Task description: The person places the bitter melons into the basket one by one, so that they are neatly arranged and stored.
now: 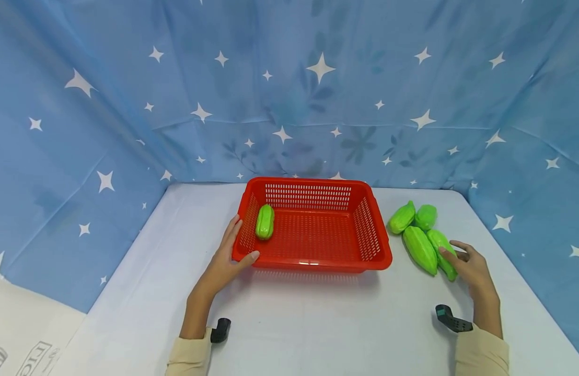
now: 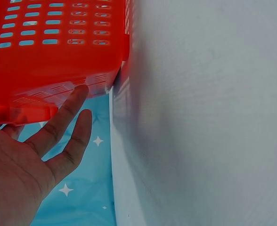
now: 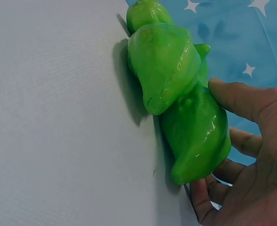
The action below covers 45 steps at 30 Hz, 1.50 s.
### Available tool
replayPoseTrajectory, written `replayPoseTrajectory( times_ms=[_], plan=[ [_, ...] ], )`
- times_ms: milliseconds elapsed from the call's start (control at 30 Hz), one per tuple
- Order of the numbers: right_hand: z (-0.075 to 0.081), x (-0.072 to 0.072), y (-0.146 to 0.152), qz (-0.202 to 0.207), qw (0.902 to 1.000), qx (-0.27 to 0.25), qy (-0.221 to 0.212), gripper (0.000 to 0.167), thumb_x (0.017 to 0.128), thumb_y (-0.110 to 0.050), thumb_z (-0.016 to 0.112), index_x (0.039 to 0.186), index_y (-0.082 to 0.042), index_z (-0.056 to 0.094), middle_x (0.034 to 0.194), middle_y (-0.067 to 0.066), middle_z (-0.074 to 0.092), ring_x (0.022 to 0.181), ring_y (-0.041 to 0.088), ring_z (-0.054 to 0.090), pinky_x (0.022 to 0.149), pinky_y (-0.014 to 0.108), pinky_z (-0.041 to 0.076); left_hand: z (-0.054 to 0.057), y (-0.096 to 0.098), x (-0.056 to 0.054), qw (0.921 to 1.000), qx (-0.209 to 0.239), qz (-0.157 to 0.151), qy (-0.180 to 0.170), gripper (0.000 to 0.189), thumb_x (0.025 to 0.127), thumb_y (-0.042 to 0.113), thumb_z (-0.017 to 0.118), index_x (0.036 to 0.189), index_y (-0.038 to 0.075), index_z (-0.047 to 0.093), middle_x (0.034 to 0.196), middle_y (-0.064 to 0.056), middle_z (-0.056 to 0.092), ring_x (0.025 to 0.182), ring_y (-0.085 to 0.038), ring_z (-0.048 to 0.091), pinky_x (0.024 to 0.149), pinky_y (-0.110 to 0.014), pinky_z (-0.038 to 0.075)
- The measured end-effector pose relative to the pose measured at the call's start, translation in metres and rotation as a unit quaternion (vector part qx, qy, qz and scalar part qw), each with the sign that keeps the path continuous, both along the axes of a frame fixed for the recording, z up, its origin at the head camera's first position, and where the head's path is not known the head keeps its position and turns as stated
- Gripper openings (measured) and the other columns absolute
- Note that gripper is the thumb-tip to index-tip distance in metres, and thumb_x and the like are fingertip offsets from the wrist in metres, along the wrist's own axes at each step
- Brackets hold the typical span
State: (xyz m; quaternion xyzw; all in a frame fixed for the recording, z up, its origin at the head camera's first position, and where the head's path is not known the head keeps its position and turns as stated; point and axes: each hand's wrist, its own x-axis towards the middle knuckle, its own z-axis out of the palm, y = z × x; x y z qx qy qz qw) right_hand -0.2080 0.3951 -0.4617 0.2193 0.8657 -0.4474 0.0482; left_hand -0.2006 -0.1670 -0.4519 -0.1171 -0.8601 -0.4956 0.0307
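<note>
A red plastic basket [image 1: 313, 263] with slotted walls stands on the white table. Inside it, against the left wall, lies a green star fruit [image 1: 265, 222]. My left hand [image 1: 224, 263] rests at the basket's front left corner, thumb over the front rim and fingers stretched along the outer left side. To the right of the basket, my right hand [image 1: 470, 263] curls around a ridged green star fruit [image 3: 197, 134], thumb on its upper side and fingers along its far side. Touching it is another star fruit [image 1: 419, 249], with two more green fruits [image 1: 402, 217] behind.
Blue cloth [image 1: 317, 104] with white stars hangs behind the table and along both sides. The white tabletop [image 1: 313, 324] stretches in front of the basket. At the lower left lies pale printed material [image 1: 31, 324]. Each wrist wears a black camera mount [image 1: 451, 319].
</note>
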Motion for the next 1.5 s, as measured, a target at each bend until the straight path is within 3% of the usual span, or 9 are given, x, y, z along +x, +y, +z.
replayPoseTrajectory(
  times_ms=[433,467,600,767,1067,1133,1333,1400,1500],
  plan=[
    [-0.005,0.003,0.003,-0.06,0.9976,-0.034,0.01,0.091,0.092,-0.061,0.05,0.155,-0.004,0.018,0.157,0.032,0.018,0.142,0.05,0.025,0.113,0.064,0.028,0.0,-0.002,0.0,1.0,-0.004,-0.007,0.002,0.09,0.088,0.045,0.068,0.158,0.026,0.013,0.165,0.012,0.004,0.152,-0.024,0.011,0.11,-0.064,0.033],
    [-0.005,0.003,0.003,-0.062,0.9976,-0.025,0.013,0.091,0.091,-0.063,0.05,0.155,-0.005,0.02,0.156,0.032,0.021,0.14,0.048,0.029,0.109,0.058,0.038,0.001,-0.002,0.001,1.0,-0.003,-0.006,0.0,0.09,0.088,0.043,0.068,0.158,0.024,0.014,0.165,0.011,0.004,0.152,-0.024,0.011,0.11,-0.064,0.032],
    [-0.003,0.001,0.005,-0.065,0.9973,-0.019,0.029,0.092,0.09,-0.064,0.05,0.155,-0.007,0.021,0.155,0.031,0.024,0.136,0.044,0.036,0.099,0.049,0.049,0.018,0.003,0.008,0.9999,0.011,-0.011,-0.006,0.089,0.089,0.034,0.068,0.158,0.016,0.015,0.166,0.002,0.005,0.152,-0.029,0.011,0.11,-0.065,0.031],
    [0.001,-0.004,0.008,-0.067,0.9968,-0.026,0.035,0.091,0.09,-0.062,0.052,0.157,-0.01,0.018,0.157,0.029,0.021,0.135,0.044,0.037,0.097,0.048,0.052,0.035,0.007,0.017,0.9997,0.011,-0.019,-0.007,0.088,0.089,0.028,0.068,0.156,0.006,0.016,0.165,-0.008,0.007,0.151,-0.035,0.013,0.111,-0.067,0.029],
    [-0.012,-0.022,0.024,-0.074,0.9936,-0.031,0.08,0.092,0.086,-0.062,0.06,0.158,-0.022,0.017,0.157,0.026,0.022,0.134,0.043,0.039,0.069,0.028,0.059,0.003,0.001,0.002,0.9999,0.011,-0.008,0.002,0.09,0.088,0.044,0.068,0.158,0.026,0.013,0.164,0.012,0.004,0.152,-0.024,0.012,0.111,-0.063,0.032],
    [-0.015,-0.025,0.027,-0.072,0.9932,-0.036,0.084,0.094,0.085,-0.064,0.06,0.158,-0.027,0.014,0.156,0.028,0.022,0.131,0.044,0.039,0.052,0.018,0.052,0.001,0.001,0.001,0.9999,0.012,-0.01,0.005,0.09,0.088,0.045,0.068,0.158,0.027,0.013,0.164,0.013,0.004,0.152,-0.023,0.012,0.112,-0.063,0.032],
    [-0.017,-0.031,0.033,-0.062,0.991,-0.068,0.097,0.095,0.086,-0.059,0.063,0.157,-0.035,0.005,0.153,0.03,0.018,0.125,0.045,0.041,0.055,0.023,0.058,0.001,0.001,0.002,0.9998,0.015,-0.011,0.006,0.091,0.088,0.046,0.068,0.158,0.026,0.014,0.164,0.013,0.004,0.152,-0.024,0.012,0.112,-0.063,0.032],
    [-0.017,-0.032,0.035,-0.058,0.9899,-0.074,0.106,0.094,0.086,-0.057,0.065,0.156,-0.038,0.007,0.151,0.028,0.019,0.115,0.034,0.048,0.058,0.025,0.059,0.012,0.004,0.007,0.9998,0.017,-0.013,0.0,0.09,0.089,0.041,0.068,0.158,0.021,0.014,0.165,0.008,0.004,0.152,-0.026,0.013,0.112,-0.063,0.032],
    [0.002,-0.024,0.02,-0.046,0.9886,-0.08,0.119,0.089,0.088,-0.051,0.065,0.157,-0.036,0.01,0.146,0.027,0.022,0.103,0.017,0.047,0.057,0.018,0.057,0.029,0.007,0.015,0.9996,0.02,-0.017,-0.009,0.089,0.09,0.035,0.067,0.158,0.014,0.014,0.166,0.0,0.005,0.152,-0.03,0.013,0.112,-0.063,0.031]
  ],
)
